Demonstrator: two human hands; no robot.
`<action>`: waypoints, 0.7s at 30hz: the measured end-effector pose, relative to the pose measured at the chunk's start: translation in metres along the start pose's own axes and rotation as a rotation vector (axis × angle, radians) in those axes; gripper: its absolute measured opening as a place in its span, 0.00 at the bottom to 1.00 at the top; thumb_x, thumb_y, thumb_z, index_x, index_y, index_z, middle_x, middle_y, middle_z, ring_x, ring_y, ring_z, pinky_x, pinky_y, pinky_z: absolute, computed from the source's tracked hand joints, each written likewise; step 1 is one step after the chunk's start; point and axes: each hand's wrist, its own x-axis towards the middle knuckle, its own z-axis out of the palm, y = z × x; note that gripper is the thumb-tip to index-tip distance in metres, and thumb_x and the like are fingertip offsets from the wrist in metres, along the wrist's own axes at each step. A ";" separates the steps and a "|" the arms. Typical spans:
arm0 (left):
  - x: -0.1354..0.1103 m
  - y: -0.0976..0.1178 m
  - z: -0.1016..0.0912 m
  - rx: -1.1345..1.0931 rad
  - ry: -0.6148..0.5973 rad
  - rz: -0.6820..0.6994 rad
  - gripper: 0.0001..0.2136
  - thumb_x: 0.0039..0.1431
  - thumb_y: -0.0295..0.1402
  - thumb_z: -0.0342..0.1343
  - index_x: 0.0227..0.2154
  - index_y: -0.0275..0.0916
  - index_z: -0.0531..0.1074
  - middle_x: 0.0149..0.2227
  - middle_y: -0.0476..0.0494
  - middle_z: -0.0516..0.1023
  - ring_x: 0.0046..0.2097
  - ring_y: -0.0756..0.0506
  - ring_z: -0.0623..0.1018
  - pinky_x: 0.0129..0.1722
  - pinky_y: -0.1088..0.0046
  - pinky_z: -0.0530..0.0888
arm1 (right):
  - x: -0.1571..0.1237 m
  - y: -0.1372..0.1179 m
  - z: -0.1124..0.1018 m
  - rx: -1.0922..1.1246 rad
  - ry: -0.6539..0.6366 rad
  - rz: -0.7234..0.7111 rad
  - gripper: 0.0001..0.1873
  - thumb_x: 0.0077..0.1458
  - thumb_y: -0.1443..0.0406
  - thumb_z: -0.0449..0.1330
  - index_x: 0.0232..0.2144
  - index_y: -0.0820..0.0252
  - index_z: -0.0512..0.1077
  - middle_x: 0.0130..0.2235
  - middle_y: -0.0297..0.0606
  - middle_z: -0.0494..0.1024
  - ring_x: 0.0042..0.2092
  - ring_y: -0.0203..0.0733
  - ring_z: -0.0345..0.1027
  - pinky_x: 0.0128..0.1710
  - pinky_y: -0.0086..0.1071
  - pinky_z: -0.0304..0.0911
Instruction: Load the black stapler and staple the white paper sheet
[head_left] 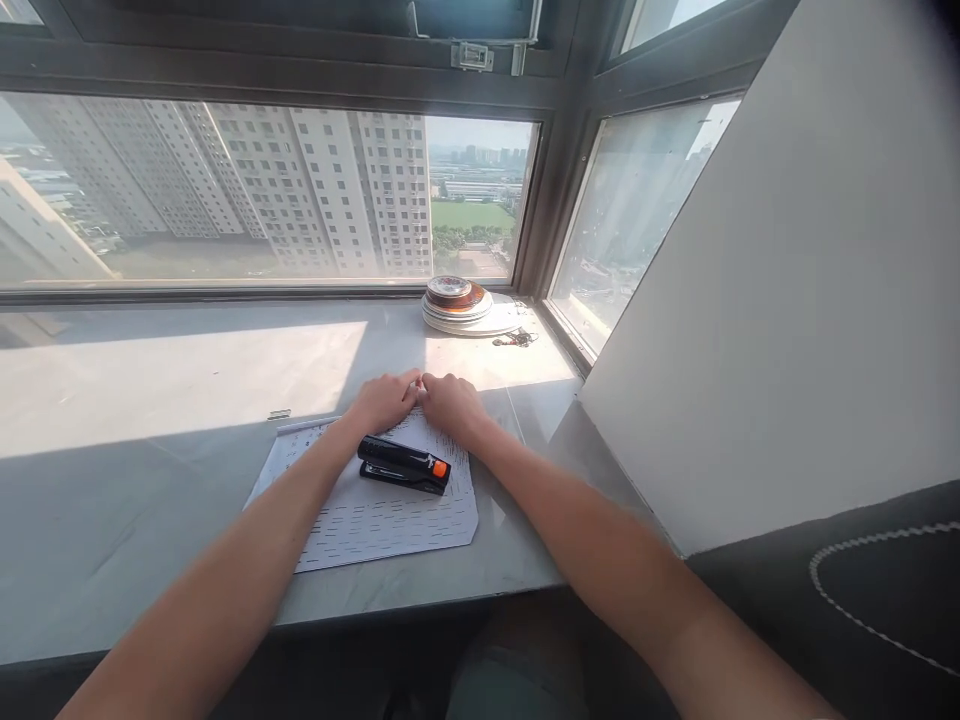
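"What do you find on the grey, marbled stone sill [150, 540], from left to right, if the stapler is the centre of our clock?"

"At ten o'clock lies a small, thin, greyish strip [279, 414], too small for exact counting. Then comes the white paper with rows of short dark lines [360, 535]. It is smooth and flat, but I cannot count its sheets."

"And the hands, how many?"

"Two, both bare. The left hand [384, 402] is between eleven and twelve o'clock, over the far part of the paper. Its fingers are bent inward."

"Where is the stapler itself?"

"There is one black, glossy, long stapler with an orange button [405, 465], resting on the paper, apart from the fingers. The right hand [452, 403] is at one o'clock, also with bent fingers. The fingertips of both hands come together; whether they grip something, I cannot tell."

"What is farther away?"

"Between twelve and one, one pile of round, flat, white and brown discs [454, 312]; I cannot count them surely. Between one and two, one dark beaded string [516, 340]. Toward three, one smooth white wall [787, 300]."
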 end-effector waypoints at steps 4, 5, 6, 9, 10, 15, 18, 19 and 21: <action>-0.001 -0.001 -0.002 -0.052 -0.025 -0.013 0.11 0.62 0.34 0.50 0.44 0.42 0.74 0.32 0.41 0.79 0.35 0.38 0.78 0.32 0.68 0.64 | -0.002 -0.001 -0.002 0.236 0.071 -0.194 0.09 0.65 0.65 0.53 0.42 0.57 0.73 0.30 0.36 0.76 0.33 0.41 0.69 0.34 0.32 0.56; -0.002 -0.002 -0.003 -0.083 -0.028 -0.006 0.10 0.60 0.33 0.52 0.43 0.42 0.75 0.31 0.43 0.79 0.34 0.39 0.77 0.32 0.68 0.63 | -0.003 -0.002 -0.002 0.346 0.069 -0.291 0.07 0.65 0.65 0.54 0.40 0.57 0.72 0.28 0.33 0.73 0.31 0.39 0.65 0.34 0.31 0.55; -0.003 -0.003 -0.004 -0.128 -0.028 0.001 0.10 0.58 0.32 0.54 0.42 0.42 0.75 0.30 0.45 0.78 0.33 0.41 0.75 0.31 0.69 0.62 | -0.005 -0.003 -0.002 0.466 0.054 -0.390 0.06 0.65 0.64 0.54 0.38 0.57 0.70 0.26 0.30 0.69 0.29 0.37 0.61 0.33 0.31 0.54; -0.004 -0.005 -0.006 -0.270 -0.026 -0.002 0.10 0.55 0.31 0.57 0.41 0.42 0.74 0.27 0.49 0.74 0.28 0.46 0.69 0.30 0.70 0.60 | -0.009 -0.005 -0.006 0.781 -0.042 -0.620 0.16 0.66 0.55 0.57 0.30 0.57 0.62 0.24 0.26 0.59 0.27 0.33 0.51 0.31 0.30 0.50; -0.004 -0.005 -0.005 -0.301 -0.022 -0.016 0.09 0.55 0.31 0.56 0.40 0.41 0.73 0.26 0.51 0.73 0.27 0.47 0.68 0.29 0.70 0.59 | -0.010 -0.006 -0.008 0.847 -0.093 -0.678 0.20 0.64 0.52 0.60 0.29 0.56 0.59 0.25 0.26 0.58 0.28 0.33 0.50 0.30 0.30 0.48; -0.001 -0.004 0.000 -0.352 0.021 -0.054 0.06 0.62 0.36 0.52 0.38 0.43 0.73 0.21 0.54 0.65 0.25 0.49 0.64 0.29 0.70 0.59 | -0.017 -0.014 -0.019 0.825 -0.350 -0.876 0.28 0.52 0.48 0.71 0.35 0.55 0.57 0.32 0.28 0.61 0.32 0.34 0.51 0.30 0.30 0.50; -0.002 -0.005 0.000 -0.359 -0.003 -0.057 0.07 0.63 0.36 0.52 0.38 0.42 0.73 0.22 0.54 0.67 0.26 0.49 0.64 0.29 0.70 0.59 | -0.018 -0.011 -0.025 0.796 -0.344 -0.857 0.22 0.55 0.54 0.68 0.38 0.56 0.60 0.36 0.31 0.66 0.35 0.35 0.56 0.34 0.31 0.56; -0.002 -0.005 -0.001 -0.351 -0.015 -0.047 0.07 0.62 0.35 0.52 0.39 0.42 0.73 0.23 0.53 0.68 0.26 0.49 0.65 0.29 0.70 0.59 | -0.018 -0.007 -0.027 0.812 -0.334 -0.826 0.20 0.57 0.56 0.67 0.39 0.56 0.61 0.37 0.32 0.67 0.35 0.36 0.58 0.35 0.31 0.57; -0.003 -0.005 -0.002 -0.315 -0.033 -0.015 0.08 0.60 0.35 0.54 0.40 0.42 0.74 0.26 0.51 0.73 0.28 0.48 0.69 0.31 0.70 0.61 | -0.016 0.004 -0.029 0.866 -0.297 -0.731 0.15 0.59 0.56 0.64 0.40 0.57 0.63 0.38 0.33 0.69 0.36 0.35 0.60 0.35 0.31 0.60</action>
